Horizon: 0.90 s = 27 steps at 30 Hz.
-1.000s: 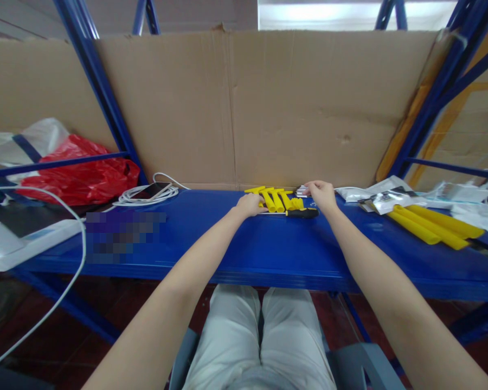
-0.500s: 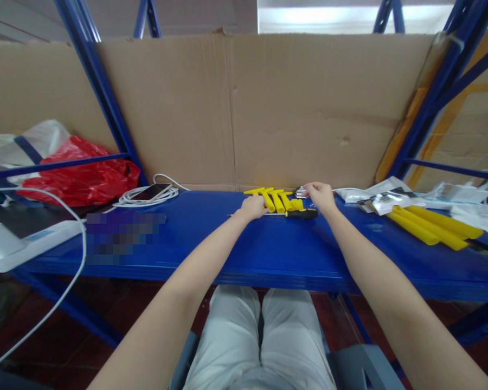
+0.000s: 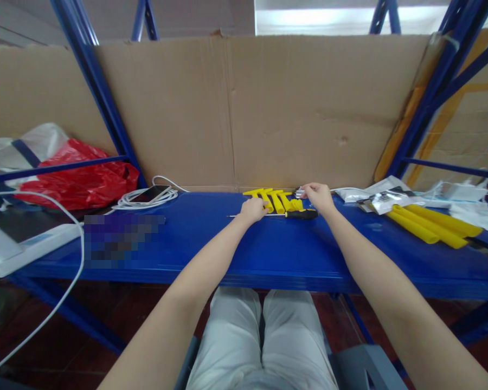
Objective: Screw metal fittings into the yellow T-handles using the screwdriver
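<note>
Several yellow T-shaped plastic pieces (image 3: 277, 200) lie in a slanted row at the back middle of the blue table. At the left end of this row is my left hand (image 3: 252, 210), its fingers curled in against the nearest pieces; what they grip is hidden. My right hand (image 3: 318, 196) is pinched at the right end, at a small silver-and-black thing (image 3: 299, 193) too small to name. In front of the row lies a screwdriver (image 3: 302, 214), its black handle to the right and its thin shaft pointing left, passing by my left hand.
On the right are yellow tubes (image 3: 427, 223) and silver plastic bags (image 3: 394, 195). A phone (image 3: 152, 193) rests on a coiled white cable (image 3: 126, 201) at left, near a red bag (image 3: 85, 173) and a white power strip (image 3: 44, 241). Cardboard (image 3: 284, 108) walls the back.
</note>
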Tool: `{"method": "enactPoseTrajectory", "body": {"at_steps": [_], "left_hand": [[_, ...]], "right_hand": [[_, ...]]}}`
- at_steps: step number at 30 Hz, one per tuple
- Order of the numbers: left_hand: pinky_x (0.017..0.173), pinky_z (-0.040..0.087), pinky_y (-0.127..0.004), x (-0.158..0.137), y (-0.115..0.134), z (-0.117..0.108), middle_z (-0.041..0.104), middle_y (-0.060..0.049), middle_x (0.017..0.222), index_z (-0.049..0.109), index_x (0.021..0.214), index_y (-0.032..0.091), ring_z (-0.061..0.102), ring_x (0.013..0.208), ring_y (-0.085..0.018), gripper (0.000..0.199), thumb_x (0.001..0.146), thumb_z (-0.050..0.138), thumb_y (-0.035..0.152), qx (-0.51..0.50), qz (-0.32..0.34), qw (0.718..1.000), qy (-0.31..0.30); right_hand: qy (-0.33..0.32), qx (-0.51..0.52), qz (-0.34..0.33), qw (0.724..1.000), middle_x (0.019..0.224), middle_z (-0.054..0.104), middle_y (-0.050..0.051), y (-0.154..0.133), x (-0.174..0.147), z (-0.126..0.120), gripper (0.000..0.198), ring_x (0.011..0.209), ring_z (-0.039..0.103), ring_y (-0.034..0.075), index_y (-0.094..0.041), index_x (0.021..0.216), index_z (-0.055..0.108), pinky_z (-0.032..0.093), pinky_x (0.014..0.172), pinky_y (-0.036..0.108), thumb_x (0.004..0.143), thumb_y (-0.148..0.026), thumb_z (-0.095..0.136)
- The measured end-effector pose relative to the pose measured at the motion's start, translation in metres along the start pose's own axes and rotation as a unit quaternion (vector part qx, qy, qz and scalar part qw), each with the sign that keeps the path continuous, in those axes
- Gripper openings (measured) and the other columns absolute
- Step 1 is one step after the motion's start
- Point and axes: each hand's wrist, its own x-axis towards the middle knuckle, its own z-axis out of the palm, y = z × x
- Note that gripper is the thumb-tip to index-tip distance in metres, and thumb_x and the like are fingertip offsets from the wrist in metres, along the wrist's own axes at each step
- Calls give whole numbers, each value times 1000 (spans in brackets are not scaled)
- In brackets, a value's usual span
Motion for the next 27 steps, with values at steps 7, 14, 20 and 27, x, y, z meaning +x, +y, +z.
{"method": "enactPoseTrajectory", "body": {"at_steps": [7, 14, 20, 27], "left_hand": [[103, 50, -35, -4, -8, -1, 70, -10, 128, 66, 136, 28, 65, 120, -28, 41, 97, 57, 37, -12, 14, 1000, -4], [110, 43, -33, -5, -20, 4, 60, -8, 144, 64, 138, 27, 60, 129, -25, 41, 98, 56, 30, -57, 42, 997, -4], [114, 38, -28, -4, -25, 6, 57, -10, 147, 67, 134, 22, 57, 133, -22, 38, 96, 60, 24, -97, 48, 994, -3], [116, 37, -31, -3, -21, 7, 55, -11, 147, 67, 133, 19, 55, 134, -23, 38, 96, 59, 22, -101, 57, 993, 9]], "right_hand": [[0, -30, -10, 1000, 60, 71, 1, -5, -4, 0, 17, 65, 68, 17, -20, 67, 69, 53, 71, 28, 77, -23, 55], [20, -31, -7, 999, 59, 70, 1, -6, -2, -5, 15, 67, 68, 18, -20, 65, 67, 53, 72, 28, 75, -22, 56], [70, 83, 37, 993, 59, 69, 3, -20, 0, -16, 11, 63, 66, 16, -18, 69, 65, 53, 66, 27, 74, -19, 55], [204, 146, 167, 954, 65, 66, 5, -22, 9, -69, 14, 53, 58, 12, -17, 76, 59, 43, 49, 23, 81, -13, 47]]}}
